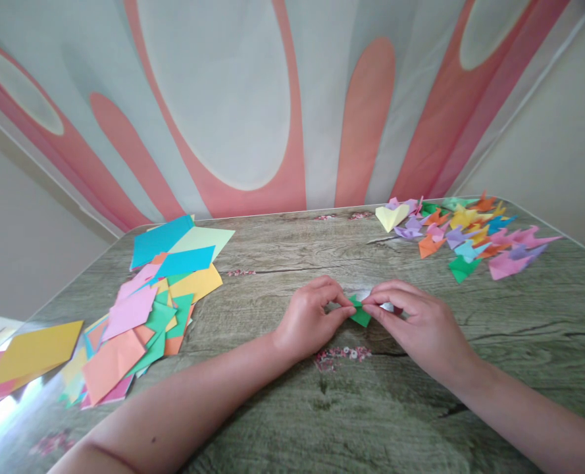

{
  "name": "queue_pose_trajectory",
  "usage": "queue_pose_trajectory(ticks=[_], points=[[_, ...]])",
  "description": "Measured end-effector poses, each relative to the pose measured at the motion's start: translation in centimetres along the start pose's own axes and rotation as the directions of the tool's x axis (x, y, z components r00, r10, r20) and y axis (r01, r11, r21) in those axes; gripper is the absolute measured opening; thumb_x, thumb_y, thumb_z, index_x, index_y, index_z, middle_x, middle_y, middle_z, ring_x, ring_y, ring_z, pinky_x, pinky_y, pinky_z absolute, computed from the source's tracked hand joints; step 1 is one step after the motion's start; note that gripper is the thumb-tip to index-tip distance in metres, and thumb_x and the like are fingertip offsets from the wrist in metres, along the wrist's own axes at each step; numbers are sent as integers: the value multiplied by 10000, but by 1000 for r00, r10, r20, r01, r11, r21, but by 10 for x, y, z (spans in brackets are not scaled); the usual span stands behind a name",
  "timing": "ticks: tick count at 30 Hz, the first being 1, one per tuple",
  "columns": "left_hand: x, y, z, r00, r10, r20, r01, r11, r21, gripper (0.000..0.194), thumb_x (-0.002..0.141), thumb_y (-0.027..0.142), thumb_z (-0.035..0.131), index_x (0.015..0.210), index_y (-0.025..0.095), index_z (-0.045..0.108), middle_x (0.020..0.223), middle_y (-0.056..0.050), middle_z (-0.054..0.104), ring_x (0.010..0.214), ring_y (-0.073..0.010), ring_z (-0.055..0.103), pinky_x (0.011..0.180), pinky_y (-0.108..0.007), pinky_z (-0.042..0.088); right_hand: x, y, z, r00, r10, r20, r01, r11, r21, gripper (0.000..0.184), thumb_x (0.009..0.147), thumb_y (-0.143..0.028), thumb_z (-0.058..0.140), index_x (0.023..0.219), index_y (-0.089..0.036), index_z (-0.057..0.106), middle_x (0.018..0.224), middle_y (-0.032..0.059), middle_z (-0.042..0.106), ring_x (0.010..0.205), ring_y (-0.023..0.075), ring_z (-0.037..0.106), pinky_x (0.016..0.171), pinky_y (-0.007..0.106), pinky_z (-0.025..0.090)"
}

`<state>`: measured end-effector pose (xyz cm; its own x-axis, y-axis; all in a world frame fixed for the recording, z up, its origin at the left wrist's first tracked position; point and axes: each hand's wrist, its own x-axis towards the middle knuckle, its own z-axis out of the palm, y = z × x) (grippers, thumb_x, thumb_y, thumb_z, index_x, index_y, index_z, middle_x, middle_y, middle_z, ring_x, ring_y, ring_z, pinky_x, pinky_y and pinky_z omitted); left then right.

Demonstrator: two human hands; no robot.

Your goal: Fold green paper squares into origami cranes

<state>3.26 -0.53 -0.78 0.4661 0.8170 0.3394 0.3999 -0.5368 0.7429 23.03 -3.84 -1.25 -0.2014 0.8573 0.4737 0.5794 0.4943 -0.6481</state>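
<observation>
A small piece of folded green paper (360,315) is held just above the table, or resting on it; I cannot tell which. My left hand (316,315) pinches its left edge between thumb and forefinger. On the other side, my right hand (410,316) grips the upper right part with thumb and fingertips. Both hands are closed on this one piece, and the fingertips hide parts of its edges.
Loose coloured paper sheets (129,316) lie in an overlapping pile on the left of the wood-patterned table (282,421). A yellow sheet (38,352) lies at the far left. Several folded paper figures (462,237) cluster at the back right. A patterned cloth (322,118) hangs behind.
</observation>
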Motion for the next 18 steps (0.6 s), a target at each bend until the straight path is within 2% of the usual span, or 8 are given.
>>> queue_pose_trajectory(ticks=[5, 11, 18], points=[[1, 1, -1, 1000, -13, 27, 13, 1000, 16, 86, 802, 150, 687, 719, 156, 664, 742, -12, 636, 741, -138, 595, 719, -256, 450, -1, 0, 0, 999, -30, -11, 30, 999, -45, 77, 885, -159, 601, 833, -197, 642, 874, 28, 655, 823, 159, 622, 749, 290, 479], [0, 0, 0, 999, 3, 54, -7, 998, 70, 55, 813, 153, 668, 759, 161, 674, 770, -19, 660, 769, -149, 607, 736, -265, 456, -3, 0, -1, 991, -123, 59, 131, 978, -160, 129, 935, -148, 513, 860, -179, 613, 906, 50, 638, 878, 178, 604, 795, 322, 468], [-2, -1, 0, 997, 49, 57, -56, 991, 119, 57, 834, 175, 654, 787, 161, 683, 779, -27, 656, 778, -156, 605, 742, -273, 461, -1, -1, 1, 979, -167, 120, 190, 956, -222, 137, 942, -141, 492, 869, -174, 603, 907, 59, 628, 877, 189, 598, 796, 335, 469]])
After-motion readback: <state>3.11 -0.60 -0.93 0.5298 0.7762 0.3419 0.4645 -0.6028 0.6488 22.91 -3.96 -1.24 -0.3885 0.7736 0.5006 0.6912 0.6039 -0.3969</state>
